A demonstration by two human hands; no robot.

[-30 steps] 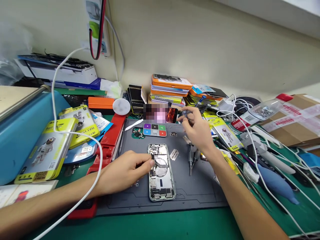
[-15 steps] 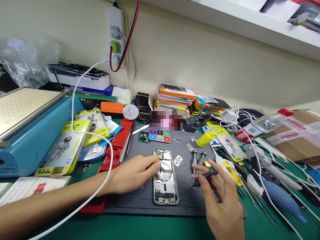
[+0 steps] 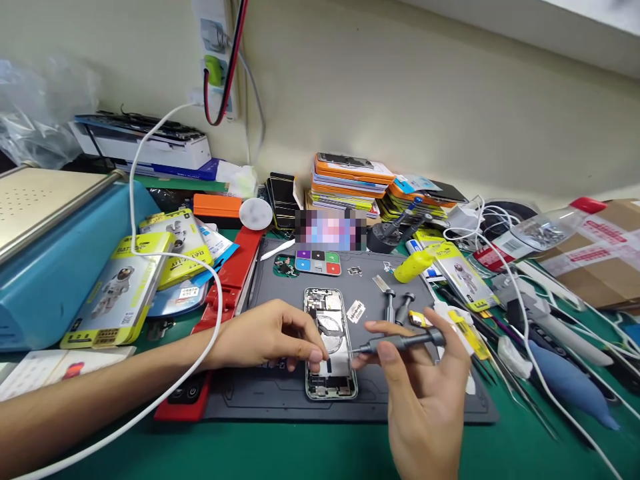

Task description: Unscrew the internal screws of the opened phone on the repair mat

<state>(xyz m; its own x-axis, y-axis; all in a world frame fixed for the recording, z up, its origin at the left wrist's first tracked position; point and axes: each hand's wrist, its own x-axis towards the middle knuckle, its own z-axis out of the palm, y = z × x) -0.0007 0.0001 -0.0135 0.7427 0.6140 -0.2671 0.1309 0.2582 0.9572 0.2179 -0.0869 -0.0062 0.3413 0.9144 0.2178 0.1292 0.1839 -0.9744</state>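
Observation:
An opened phone (image 3: 345, 385), its inner parts and a round coil showing, lies on the grey work mat (image 3: 265, 403). Over its left side is my left hand (image 3: 273, 337), thumb and forefinger pinched together; any small thing between them is too small to make out. My right hand (image 3: 425, 400) grips a grey precision screwdriver (image 3: 403, 343) between thumb and fingers. It is held nearly level, its thin tip pointing left above the phone, close to the left fingertips. Two similar screwdrivers (image 3: 391, 308) are on the mat beyond the right hand.
A coloured magnetic tray (image 3: 317, 263), a small circuit board (image 3: 287, 266) and a yellow bottle (image 3: 413, 263) sit on the mat's far part. A red clamp-like tool (image 3: 235, 273) borders it left; tweezers (image 3: 530, 407) and a blue blower (image 3: 570, 383) lie right. A white cable (image 3: 219, 313) crosses my left forearm.
My right hand has brought the screwdriver left and turned it nearly level, tip over the phone. My left hand has shifted down the phone from its upper left edge. The view has tilted slightly.

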